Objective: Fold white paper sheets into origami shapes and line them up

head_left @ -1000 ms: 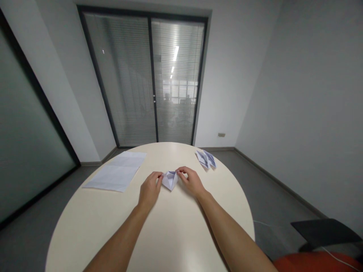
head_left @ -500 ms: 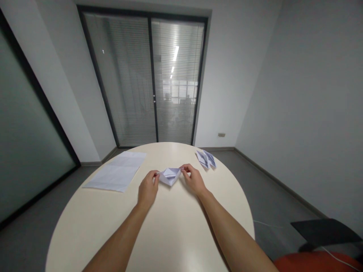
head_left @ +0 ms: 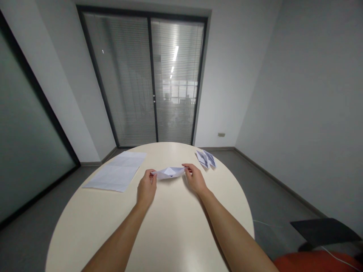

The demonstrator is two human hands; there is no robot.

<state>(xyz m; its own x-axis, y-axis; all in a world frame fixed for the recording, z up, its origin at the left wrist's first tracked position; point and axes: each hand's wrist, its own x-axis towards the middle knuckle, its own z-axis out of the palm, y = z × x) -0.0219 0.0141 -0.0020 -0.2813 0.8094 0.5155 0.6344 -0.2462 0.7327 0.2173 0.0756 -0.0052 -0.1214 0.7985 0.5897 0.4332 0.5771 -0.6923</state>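
Note:
A white folded paper boat [head_left: 170,173] is stretched between my two hands, just above the round table. My left hand [head_left: 146,187] pinches its left tip between thumb and fingers. At the opposite tip, my right hand [head_left: 195,179] is closed in a similar pinch. The boat has a long, low hull with a small peak standing up in its middle. Fingers partly cover both of its ends.
White paper sheets [head_left: 116,172] lie flat at the left of the round cream table [head_left: 170,226]. Folded paper pieces [head_left: 206,159] rest near the far right edge. Beyond the table's right side stands a chair with a red seat [head_left: 314,262] and black back [head_left: 326,231].
My hands have moved apart, pulling the paper tips outward. What was a shorter shape with a point hanging down is now a longer, flatter boat with a central peak.

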